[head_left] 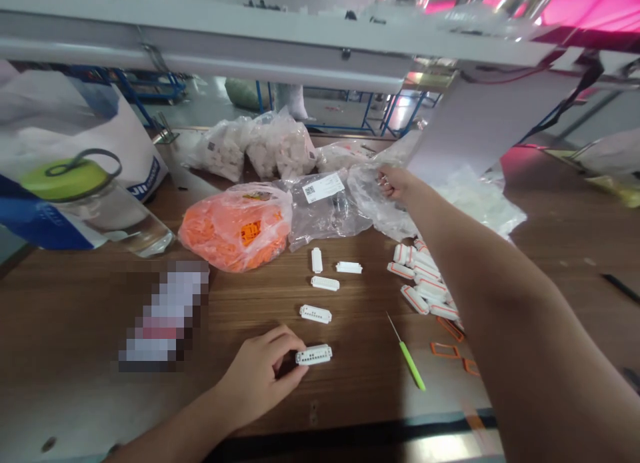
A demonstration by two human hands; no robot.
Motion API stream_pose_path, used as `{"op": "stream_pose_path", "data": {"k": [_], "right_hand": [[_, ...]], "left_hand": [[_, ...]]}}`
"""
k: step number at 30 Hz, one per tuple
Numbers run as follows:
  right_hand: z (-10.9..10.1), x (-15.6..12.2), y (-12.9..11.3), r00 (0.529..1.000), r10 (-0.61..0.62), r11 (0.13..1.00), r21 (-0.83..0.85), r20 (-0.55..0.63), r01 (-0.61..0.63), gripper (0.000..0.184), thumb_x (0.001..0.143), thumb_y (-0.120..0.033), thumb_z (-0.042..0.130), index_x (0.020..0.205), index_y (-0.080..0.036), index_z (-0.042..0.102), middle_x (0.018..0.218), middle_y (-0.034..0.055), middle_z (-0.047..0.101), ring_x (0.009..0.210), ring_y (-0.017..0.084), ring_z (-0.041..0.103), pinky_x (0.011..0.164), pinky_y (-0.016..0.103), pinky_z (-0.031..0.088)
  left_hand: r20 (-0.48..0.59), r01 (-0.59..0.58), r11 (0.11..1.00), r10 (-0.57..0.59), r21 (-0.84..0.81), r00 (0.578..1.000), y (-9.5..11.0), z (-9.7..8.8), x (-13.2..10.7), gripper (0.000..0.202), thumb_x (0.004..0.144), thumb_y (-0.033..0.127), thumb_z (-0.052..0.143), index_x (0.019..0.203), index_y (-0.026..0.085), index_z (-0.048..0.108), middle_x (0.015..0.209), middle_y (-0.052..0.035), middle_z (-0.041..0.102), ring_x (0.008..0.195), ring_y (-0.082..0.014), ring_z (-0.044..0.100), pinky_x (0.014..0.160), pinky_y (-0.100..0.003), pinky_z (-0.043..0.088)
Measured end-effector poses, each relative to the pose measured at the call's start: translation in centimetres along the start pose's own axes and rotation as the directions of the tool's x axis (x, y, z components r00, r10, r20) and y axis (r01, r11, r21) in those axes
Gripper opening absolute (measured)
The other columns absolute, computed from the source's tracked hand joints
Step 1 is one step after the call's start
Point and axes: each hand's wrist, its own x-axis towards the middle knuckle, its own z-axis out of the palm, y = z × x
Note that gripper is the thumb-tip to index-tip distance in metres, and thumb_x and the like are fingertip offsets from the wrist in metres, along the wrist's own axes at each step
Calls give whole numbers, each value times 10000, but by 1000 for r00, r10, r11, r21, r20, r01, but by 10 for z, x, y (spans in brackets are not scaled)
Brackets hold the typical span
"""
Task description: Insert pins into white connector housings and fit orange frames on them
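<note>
A white rectangular plastic connector housing [313, 355] is held near the front edge of the brown wood-grain table [85, 303], directly to the right of the left hand [257, 376]. Its long axis is laid roughly left to right, slightly tilted, and its left end is gripped by the left hand's fingers, which are curled together and clamped on it. Small pin holes are lined along its upper face. The left hand is much nearer to it than the right hand [395, 183], which is stretched toward the back of the table, its fingers pinched together on a crumpled clear plastic bag [373, 206]. Four similar white housings [325, 283] are scattered just behind the held one. Farther right, white housings with orange rims [417, 276] are heaped beside loose orange rectangular frames [447, 349]. A green-handled steel pick [411, 364] is laid between these and the held housing, and a bulging bag of orange plastic parts [235, 229] is placed toward the back.
</note>
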Motion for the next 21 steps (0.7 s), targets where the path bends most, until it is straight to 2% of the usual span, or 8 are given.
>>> {"op": "stream_pose_path", "data": {"k": [2, 4, 7, 9, 14, 16, 17, 21], "right_hand": [[-7, -3, -12, 998, 57, 995, 81, 22, -59, 305, 943, -361, 563, 1159, -147, 589, 1087, 72, 636, 883, 172, 639, 751, 361, 556], [-12, -11, -24, 996, 77, 989, 126, 35, -81, 245, 988, -329, 453, 955, -138, 604, 774, 9, 600, 609, 108, 554, 568, 261, 495], [-9, -40, -39, 997, 55, 980, 188, 61, -65, 373, 1003, -286, 306, 671, -207, 458, 485, -76, 280, 401, 86, 266, 409, 214, 289], [4, -77, -42, 996, 32, 977, 207, 85, -49, 375, 979, -340, 352, 619, -236, 365, 474, -83, 223, 394, 87, 225, 401, 219, 225], [66, -208, -21, 975, -12, 992, 125, 220, -16, 447, 894, -454, 494, 530, -228, 363, 467, -40, 389, 416, 103, 339, 438, 248, 259], [90, -252, -6, 969, -130, 983, -97, 212, 154, 451, 925, -435, 432, 530, -228, 362, 489, -18, 454, 460, 126, 413, 472, 260, 282], [100, -269, 1, 959, -210, 918, -301, 188, 260, 430, 941, -410, 397, 550, -231, 402, 530, 3, 523, 507, 145, 473, 502, 270, 309], [125, -300, 17, 964, -213, 846, -463, 159, 263, 343, 946, -329, 390, 696, -209, 591, 706, 106, 663, 607, 210, 574, 502, 301, 245]], "left_hand": [[-7, -9, 1000, 9, 4, 1000, 0, 0, 0, 130, 821, 168, 584, 918, 219, 654, 813, 32, 617, 525, -66, 452, 544, -203, 376], [-16, -15, 1000, 15, 8, 1000, -1, 1, -1, 121, 828, 177, 586, 918, 221, 654, 805, 35, 610, 525, -67, 449, 543, -206, 371], [-24, -22, 1000, 22, 3, 999, -2, 3, 0, 117, 832, 184, 588, 923, 223, 649, 841, 34, 618, 528, -65, 447, 548, -208, 369], [-31, -20, 1000, 19, -6, 999, -3, 4, 0, 116, 830, 177, 587, 917, 221, 650, 847, 34, 619, 523, -63, 441, 546, -208, 368], [-34, -30, 999, 30, 23, 999, -1, 3, 2, 95, 839, 195, 603, 914, 215, 658, 784, 35, 585, 545, -76, 450, 560, -214, 362], [-31, -39, 999, 40, 28, 999, 0, 2, 2, 90, 849, 201, 602, 918, 215, 657, 784, 35, 581, 551, -77, 452, 560, -214, 356], [-31, -48, 998, 49, 35, 998, 1, 2, 1, 88, 855, 207, 604, 923, 216, 658, 777, 35, 576, 564, -80, 460, 569, -215, 357], [-47, -73, 996, 75, 46, 996, 2, 3, 0, 79, 861, 221, 615, 925, 214, 659, 800, 33, 587, 574, -81, 464, 580, -215, 360]]}}
